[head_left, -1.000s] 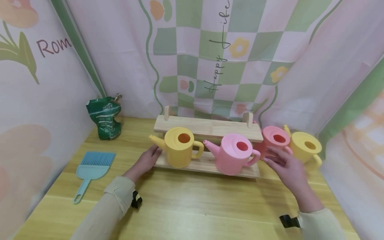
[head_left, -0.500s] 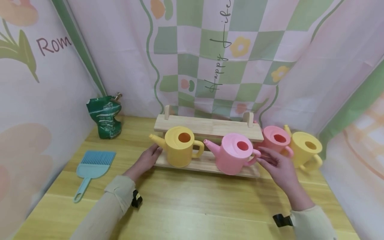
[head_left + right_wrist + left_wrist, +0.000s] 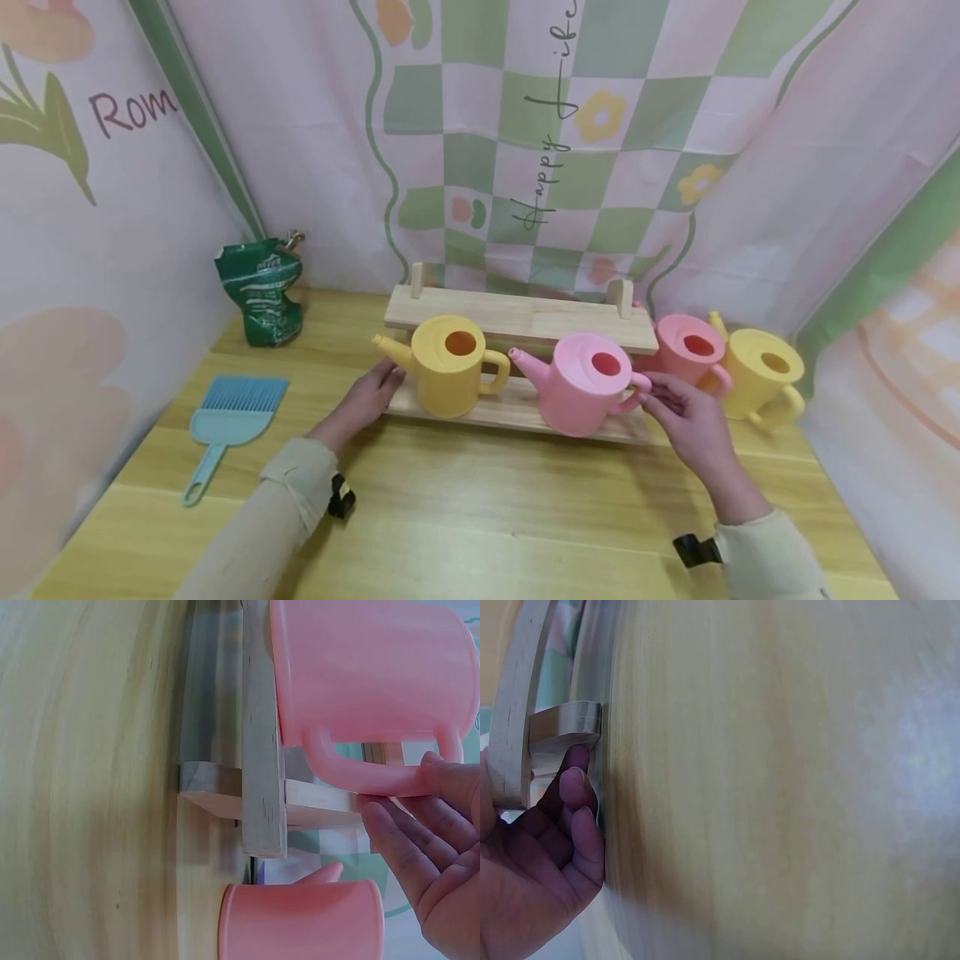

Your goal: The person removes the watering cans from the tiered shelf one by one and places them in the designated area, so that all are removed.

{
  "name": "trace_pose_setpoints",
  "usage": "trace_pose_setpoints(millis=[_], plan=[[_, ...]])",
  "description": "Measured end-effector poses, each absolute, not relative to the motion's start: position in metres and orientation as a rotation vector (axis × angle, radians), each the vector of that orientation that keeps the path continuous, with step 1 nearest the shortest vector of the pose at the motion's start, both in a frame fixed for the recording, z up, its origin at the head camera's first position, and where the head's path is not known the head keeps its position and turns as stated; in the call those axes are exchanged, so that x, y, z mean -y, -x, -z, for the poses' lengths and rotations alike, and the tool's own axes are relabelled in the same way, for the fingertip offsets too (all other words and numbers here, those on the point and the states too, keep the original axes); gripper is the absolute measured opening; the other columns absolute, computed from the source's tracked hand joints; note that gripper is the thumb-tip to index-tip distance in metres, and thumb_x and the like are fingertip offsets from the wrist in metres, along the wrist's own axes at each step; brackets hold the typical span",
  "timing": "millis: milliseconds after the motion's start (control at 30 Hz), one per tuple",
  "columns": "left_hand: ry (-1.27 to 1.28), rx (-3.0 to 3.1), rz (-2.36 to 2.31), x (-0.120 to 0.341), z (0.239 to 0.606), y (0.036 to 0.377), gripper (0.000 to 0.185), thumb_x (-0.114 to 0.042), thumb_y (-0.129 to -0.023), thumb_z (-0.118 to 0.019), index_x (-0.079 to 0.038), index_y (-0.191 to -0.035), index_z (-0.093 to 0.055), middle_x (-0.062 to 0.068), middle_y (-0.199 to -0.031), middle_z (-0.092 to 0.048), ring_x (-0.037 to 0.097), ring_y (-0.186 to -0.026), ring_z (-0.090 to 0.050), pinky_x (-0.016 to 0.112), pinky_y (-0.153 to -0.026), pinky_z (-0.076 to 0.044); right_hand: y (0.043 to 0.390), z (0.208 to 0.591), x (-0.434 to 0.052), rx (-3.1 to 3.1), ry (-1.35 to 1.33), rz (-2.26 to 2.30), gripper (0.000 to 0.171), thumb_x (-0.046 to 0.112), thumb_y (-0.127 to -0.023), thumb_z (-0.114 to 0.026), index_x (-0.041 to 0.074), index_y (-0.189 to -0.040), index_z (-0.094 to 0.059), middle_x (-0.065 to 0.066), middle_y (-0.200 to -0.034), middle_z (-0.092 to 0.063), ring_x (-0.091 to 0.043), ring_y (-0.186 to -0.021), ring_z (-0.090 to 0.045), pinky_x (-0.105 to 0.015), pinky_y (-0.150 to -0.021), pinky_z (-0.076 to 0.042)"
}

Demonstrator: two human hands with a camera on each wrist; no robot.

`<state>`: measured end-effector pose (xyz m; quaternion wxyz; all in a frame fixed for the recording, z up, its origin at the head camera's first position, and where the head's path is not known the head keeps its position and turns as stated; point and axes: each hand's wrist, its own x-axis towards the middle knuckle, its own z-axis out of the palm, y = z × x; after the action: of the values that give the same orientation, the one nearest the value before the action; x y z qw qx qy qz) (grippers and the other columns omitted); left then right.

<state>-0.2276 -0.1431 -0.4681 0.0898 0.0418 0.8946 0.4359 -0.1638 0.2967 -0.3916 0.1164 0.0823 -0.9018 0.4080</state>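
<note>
A pink watering can [image 3: 573, 396] stands on the lower board of a two-tier wooden shelf [image 3: 517, 317], its spout to the left. My right hand [image 3: 696, 421] pinches its handle [image 3: 367, 780]; in the right wrist view the thumb lies on the handle and fingers reach beneath it. A yellow watering can [image 3: 442, 383] shares the lower board, at the left. At that board's left end my left hand [image 3: 367, 400] grips the wood, and the left wrist view shows the fingers [image 3: 585, 832] curled under the board [image 3: 514, 742]. The left thumb is mostly hidden.
Behind the right hand stand a darker pink watering can [image 3: 686, 350] and another yellow one [image 3: 761, 375]. A light blue dustpan with brush [image 3: 232, 425] lies at left on the wooden table [image 3: 480, 517]. A crumpled green bag [image 3: 262, 296], clipped at the top, stands at back left.
My right hand has moved left from in front of the darker pink can to the pink can's handle and now pinches it. The left hand stays at the shelf's end.
</note>
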Motion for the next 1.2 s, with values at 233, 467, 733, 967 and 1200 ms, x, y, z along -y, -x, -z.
trace_pose_setpoints(millis=[233, 467, 733, 967, 1200], plan=[[-0.11, -2.661, -1.302, 0.143, 0.47, 0.229, 0.062, -0.063, -0.084, -0.026, -0.032, -0.137, -0.026, 0.007, -0.14, -0.031, 0.029, -0.126, -0.029, 0.05, -0.099, -0.025, 0.158, 0.392, -0.296, 2.667, -0.167, -1.119, 0.03, 0.022, -0.085, -0.059, 0.009, -0.112, -0.059, -0.008, -0.101, -0.064, 0.002, -0.081, -0.057, -0.014, -0.064, -0.048], [-0.121, -2.668, -1.309, 0.142, 0.47, 0.228, 0.061, -0.063, -0.084, -0.026, -0.033, -0.137, -0.027, 0.008, -0.138, -0.034, 0.029, -0.123, -0.034, 0.05, -0.097, -0.028, 0.15, 0.397, -0.297, 2.585, -0.132, -1.113, 0.027, 0.018, -0.082, -0.062, 0.008, -0.108, -0.062, -0.01, -0.098, -0.065, 0.009, -0.08, -0.056, -0.01, -0.064, -0.047], [-0.103, -2.664, -1.307, 0.144, 0.471, 0.229, 0.062, -0.065, -0.083, -0.026, -0.035, -0.137, -0.026, 0.008, -0.138, -0.035, 0.028, -0.12, -0.038, 0.049, -0.095, -0.032, 0.135, 0.397, -0.299, 2.495, -0.028, -1.198, 0.03, 0.014, -0.08, -0.065, 0.009, -0.109, -0.063, 0.006, -0.098, -0.065, 0.008, -0.08, -0.058, -0.014, -0.063, -0.049], [-0.108, -2.675, -1.293, 0.143, 0.47, 0.228, 0.063, -0.065, -0.083, -0.026, -0.033, -0.137, -0.027, 0.009, -0.138, -0.034, 0.03, -0.124, -0.032, 0.05, -0.098, -0.027, 0.119, 0.391, -0.306, 2.341, -0.036, -1.382, 0.034, 0.0, -0.078, -0.064, -0.004, -0.111, -0.059, 0.018, -0.096, -0.063, 0.001, -0.08, -0.061, -0.02, -0.062, -0.05], [-0.113, -2.675, -1.296, 0.143, 0.471, 0.228, 0.062, -0.064, -0.084, -0.026, -0.033, -0.137, -0.026, 0.009, -0.138, -0.035, 0.03, -0.122, -0.035, 0.051, -0.097, -0.029, 0.106, 0.386, -0.317, 2.367, 0.099, -1.324, 0.032, 0.005, -0.08, -0.063, -0.004, -0.11, -0.059, 0.019, -0.093, -0.063, -0.001, -0.075, -0.063, -0.018, -0.062, -0.05]])
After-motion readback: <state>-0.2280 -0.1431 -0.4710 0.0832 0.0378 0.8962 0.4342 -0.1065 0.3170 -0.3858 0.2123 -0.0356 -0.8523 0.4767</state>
